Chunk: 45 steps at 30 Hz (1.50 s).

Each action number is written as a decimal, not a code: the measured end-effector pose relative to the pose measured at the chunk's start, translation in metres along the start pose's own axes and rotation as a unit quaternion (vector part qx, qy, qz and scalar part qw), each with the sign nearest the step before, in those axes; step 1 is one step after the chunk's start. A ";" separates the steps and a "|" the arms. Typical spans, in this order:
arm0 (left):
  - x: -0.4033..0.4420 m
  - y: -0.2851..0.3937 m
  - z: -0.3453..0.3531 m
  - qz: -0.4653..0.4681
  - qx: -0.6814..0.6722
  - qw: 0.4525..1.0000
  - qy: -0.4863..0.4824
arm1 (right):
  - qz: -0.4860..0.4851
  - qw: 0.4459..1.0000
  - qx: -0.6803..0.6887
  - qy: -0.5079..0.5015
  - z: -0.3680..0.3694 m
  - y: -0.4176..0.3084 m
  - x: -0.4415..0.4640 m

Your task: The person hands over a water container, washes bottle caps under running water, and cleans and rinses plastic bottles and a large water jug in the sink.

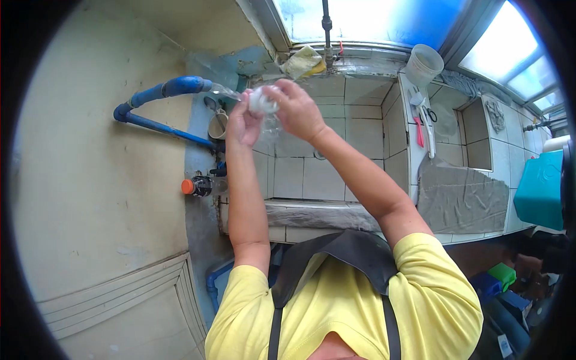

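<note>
A small white rounded object (263, 101) is held between my two hands above the tiled sink (303, 177); its exact kind is hard to make out. My left hand (245, 123) grips it from the left, fingers closed. From the right, my right hand (294, 111) has its fingers bent around the object's top and side. Water (223, 91) runs from the end of a blue pipe (180, 86) toward my left fingers and the object, and splashes below them.
Left of the sink stand a cup (217, 127) and an orange-capped bottle (201, 186). A yellow cloth (303, 62) lies behind. Rightward are a white bucket (424, 65), a pink-handled tool (418, 132), scissors (430, 114), a grey cloth (462, 195) and a teal container (538, 191).
</note>
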<state>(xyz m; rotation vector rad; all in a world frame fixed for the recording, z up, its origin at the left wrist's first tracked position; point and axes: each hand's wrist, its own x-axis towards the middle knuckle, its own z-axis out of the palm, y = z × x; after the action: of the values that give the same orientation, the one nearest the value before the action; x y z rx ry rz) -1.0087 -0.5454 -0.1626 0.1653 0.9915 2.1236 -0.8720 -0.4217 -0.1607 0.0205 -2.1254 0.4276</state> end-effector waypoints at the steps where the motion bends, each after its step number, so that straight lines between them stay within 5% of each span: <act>1: 0.003 0.004 -0.012 0.000 -0.002 1.000 -0.004 | 0.062 0.997 -0.038 -0.018 0.001 0.009 -0.001; 3: 0.009 0.007 -0.034 -0.007 -0.010 0.998 -0.062 | 0.128 0.986 -0.096 -0.043 -0.012 0.032 -0.006; 7: -0.013 0.008 -0.018 0.023 0.061 0.998 -0.008 | 0.187 0.978 -0.088 -0.023 -0.082 0.071 0.013; 11: -0.021 0.000 -0.028 0.004 0.123 0.992 0.011 | 0.322 0.857 -0.387 -0.111 -0.182 0.153 0.042; 13: -0.023 -0.003 -0.025 0.001 0.177 0.984 0.010 | 0.443 0.784 -0.399 -0.175 -0.226 0.210 0.050; 20: -0.015 -0.005 -0.007 -0.036 0.262 0.964 0.020 | 0.496 0.661 -0.390 -0.406 -0.255 0.292 0.047; 29: -0.013 -0.001 -0.004 -0.032 0.273 0.961 0.038 | 0.382 0.690 -0.380 -0.483 -0.224 0.361 0.012; 35: -0.015 0.001 -0.024 0.000 0.217 0.975 0.050 | 0.451 0.680 -0.403 -0.414 -0.266 0.281 0.063; 37: -0.011 0.002 -0.028 0.004 0.191 0.981 0.038 | 0.508 0.761 -0.348 -0.203 -0.274 0.252 0.071; 39: -0.005 0.002 -0.027 0.012 0.181 0.983 0.033 | 0.370 0.877 -0.288 -0.108 -0.253 0.256 0.050; 41: 0.002 -0.005 -0.018 -0.023 0.108 0.993 0.040 | 0.386 0.914 -0.082 -0.099 -0.211 0.214 0.049; 43: 0.014 -0.017 -0.031 -0.013 0.042 0.998 -0.040 | 0.283 0.954 0.055 -0.085 -0.156 0.149 0.046; 45: 0.009 -0.013 -0.005 -0.028 0.030 0.999 -0.009 | 0.142 0.984 0.091 -0.060 -0.107 0.091 0.044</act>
<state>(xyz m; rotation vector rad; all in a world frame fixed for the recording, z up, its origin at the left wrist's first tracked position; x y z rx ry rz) -1.0093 -0.5372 -0.1771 0.1849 1.0389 2.0393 -0.8266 -0.2964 -0.0980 -0.1584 -2.2080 0.8063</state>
